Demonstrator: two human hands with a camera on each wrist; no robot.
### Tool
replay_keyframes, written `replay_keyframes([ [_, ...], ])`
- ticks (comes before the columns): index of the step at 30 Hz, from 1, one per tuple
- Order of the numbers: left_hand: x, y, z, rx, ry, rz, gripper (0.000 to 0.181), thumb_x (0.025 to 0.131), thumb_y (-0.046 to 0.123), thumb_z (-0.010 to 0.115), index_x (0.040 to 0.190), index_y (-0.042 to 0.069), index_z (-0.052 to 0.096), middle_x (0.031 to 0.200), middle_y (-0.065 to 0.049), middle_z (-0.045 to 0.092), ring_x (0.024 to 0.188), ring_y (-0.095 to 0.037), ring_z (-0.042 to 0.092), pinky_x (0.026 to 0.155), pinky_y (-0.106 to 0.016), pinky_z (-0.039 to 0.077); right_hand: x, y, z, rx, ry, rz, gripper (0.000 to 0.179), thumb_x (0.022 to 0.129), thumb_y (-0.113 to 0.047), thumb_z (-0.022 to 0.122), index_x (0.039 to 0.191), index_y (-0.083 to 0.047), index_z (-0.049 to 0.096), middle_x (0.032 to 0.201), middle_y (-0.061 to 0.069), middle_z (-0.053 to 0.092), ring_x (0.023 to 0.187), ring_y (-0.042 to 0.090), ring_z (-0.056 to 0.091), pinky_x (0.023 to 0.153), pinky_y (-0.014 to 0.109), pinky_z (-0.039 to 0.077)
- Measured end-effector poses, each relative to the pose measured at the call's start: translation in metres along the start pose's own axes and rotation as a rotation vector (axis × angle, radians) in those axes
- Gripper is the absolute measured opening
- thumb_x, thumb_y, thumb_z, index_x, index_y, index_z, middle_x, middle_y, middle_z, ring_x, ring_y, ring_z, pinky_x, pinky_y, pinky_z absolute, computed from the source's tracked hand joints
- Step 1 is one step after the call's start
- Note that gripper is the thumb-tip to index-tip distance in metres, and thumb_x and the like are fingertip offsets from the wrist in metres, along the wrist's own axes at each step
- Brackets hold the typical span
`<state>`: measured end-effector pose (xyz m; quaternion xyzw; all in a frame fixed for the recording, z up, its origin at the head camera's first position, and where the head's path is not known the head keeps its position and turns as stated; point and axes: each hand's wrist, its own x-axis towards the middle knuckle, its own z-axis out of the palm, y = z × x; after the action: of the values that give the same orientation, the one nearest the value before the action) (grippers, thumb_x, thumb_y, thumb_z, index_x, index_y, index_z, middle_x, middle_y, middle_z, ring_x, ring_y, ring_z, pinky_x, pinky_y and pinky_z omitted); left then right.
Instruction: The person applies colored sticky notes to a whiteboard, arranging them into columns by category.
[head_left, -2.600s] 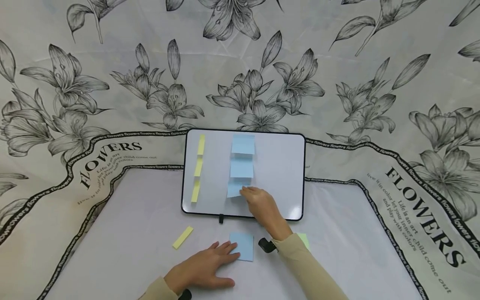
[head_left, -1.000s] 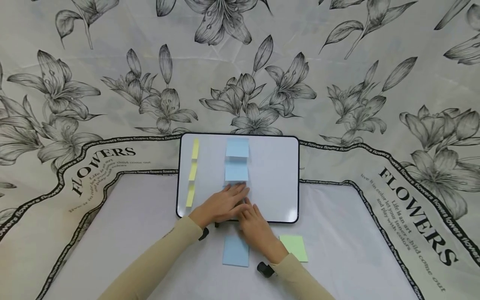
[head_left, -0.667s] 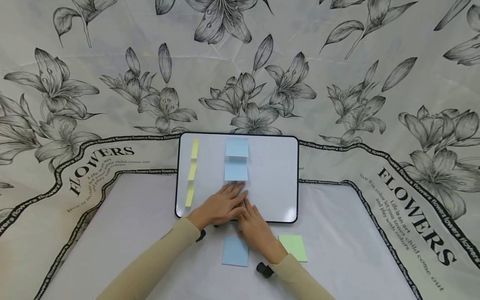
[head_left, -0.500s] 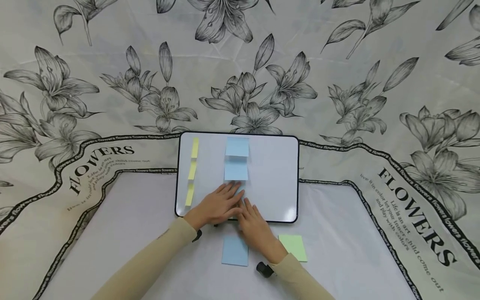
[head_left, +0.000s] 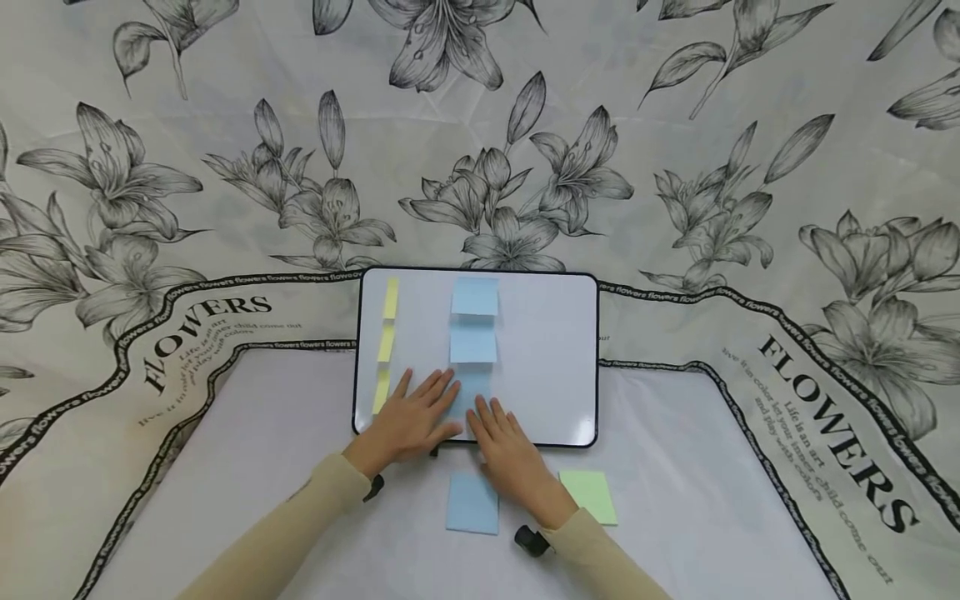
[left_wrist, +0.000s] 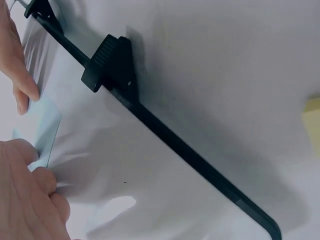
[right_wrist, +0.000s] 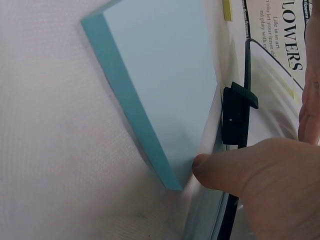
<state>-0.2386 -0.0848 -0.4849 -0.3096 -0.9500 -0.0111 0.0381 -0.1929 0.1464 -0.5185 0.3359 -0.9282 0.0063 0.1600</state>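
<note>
In the head view, the left hand (head_left: 408,421) lies with fingers spread and holding nothing on the whiteboard (head_left: 555,358), its fingertips at the left side of the lowest blue note (head_left: 471,390); the right hand (head_left: 513,458), fingers straight and its grasp free, reaches that note's lower right. Two more blue notes (head_left: 474,321) sit beyond both hands, a blue pad (head_left: 472,504) left of the right wrist, a green pad (head_left: 594,496) right of it. In the left wrist view, a black clip (left_wrist: 112,65) stands right of both hands. In the right wrist view, the thumb is just beside the blue pad; contact is unclear.
</note>
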Motion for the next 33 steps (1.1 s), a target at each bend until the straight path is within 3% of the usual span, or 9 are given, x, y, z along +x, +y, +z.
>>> replay_keyframes([
  [7, -0.007, 0.0, 0.002, 0.016, -0.016, -0.053, 0.077, 0.105, 0.067, 0.029, 0.165, 0.021, 0.023, 0.173, 0.0, 0.014, 0.16, -0.024, 0.016, 0.127, -0.064, 0.008, -0.001, -0.001, 0.003, -0.013, -0.022, 0.008, 0.086, 0.086, -0.025, 0.085, 0.155, 0.001, 0.041, 0.165, 0.024, 0.032, 0.151, 0.043, 0.035, 0.116, 0.055, 0.042],
  [14, -0.007, 0.01, 0.003, -0.033, 0.006, -0.067, 0.078, 0.104, 0.066, 0.032, 0.165, 0.016, 0.025, 0.173, -0.002, 0.014, 0.161, -0.028, 0.013, 0.127, -0.063, 0.01, -0.002, 0.001, 0.001, 0.037, -0.06, 0.044, 0.085, 0.089, -0.024, 0.082, 0.157, 0.001, 0.038, 0.167, 0.023, 0.027, 0.154, 0.042, 0.029, 0.118, 0.055, 0.039],
  [20, -0.013, 0.015, 0.006, -0.024, -0.005, -0.077, 0.081, 0.103, 0.07, 0.031, 0.164, 0.016, 0.03, 0.173, -0.003, 0.017, 0.161, -0.031, 0.014, 0.127, -0.062, 0.014, -0.002, 0.005, -0.011, 0.158, -0.047, 0.044, 0.071, 0.091, -0.019, 0.079, 0.151, 0.002, 0.048, 0.161, 0.024, 0.039, 0.15, 0.044, 0.037, 0.115, 0.057, 0.042],
  [23, -0.022, 0.017, 0.007, -0.05, 0.007, -0.077, 0.08, 0.102, 0.07, 0.036, 0.162, 0.017, 0.035, 0.171, -0.004, 0.024, 0.159, -0.032, 0.019, 0.125, -0.064, 0.017, -0.005, 0.009, -0.02, 0.237, -0.04, 0.056, 0.064, 0.094, -0.017, 0.077, 0.149, 0.0, 0.051, 0.155, 0.023, 0.048, 0.145, 0.044, 0.044, 0.111, 0.055, 0.046],
  [29, -0.046, 0.028, 0.009, -0.167, 0.051, -0.055, 0.082, 0.099, 0.07, 0.046, 0.162, 0.019, 0.036, 0.168, -0.008, 0.032, 0.157, -0.036, 0.026, 0.123, -0.067, 0.019, -0.031, 0.02, -0.042, 0.324, 0.016, 0.1, 0.056, 0.093, -0.014, 0.077, 0.144, -0.004, 0.056, 0.143, 0.017, 0.062, 0.135, 0.042, 0.057, 0.104, 0.051, 0.053],
  [33, -0.059, 0.039, 0.011, -0.221, 0.067, -0.049, 0.085, 0.097, 0.072, 0.047, 0.163, 0.019, 0.034, 0.168, -0.008, 0.033, 0.157, -0.036, 0.027, 0.123, -0.069, 0.019, -0.06, 0.031, -0.055, 0.311, 0.104, 0.097, 0.054, 0.089, -0.011, 0.08, 0.139, -0.005, 0.06, 0.136, 0.015, 0.067, 0.128, 0.037, 0.063, 0.101, 0.049, 0.055],
])
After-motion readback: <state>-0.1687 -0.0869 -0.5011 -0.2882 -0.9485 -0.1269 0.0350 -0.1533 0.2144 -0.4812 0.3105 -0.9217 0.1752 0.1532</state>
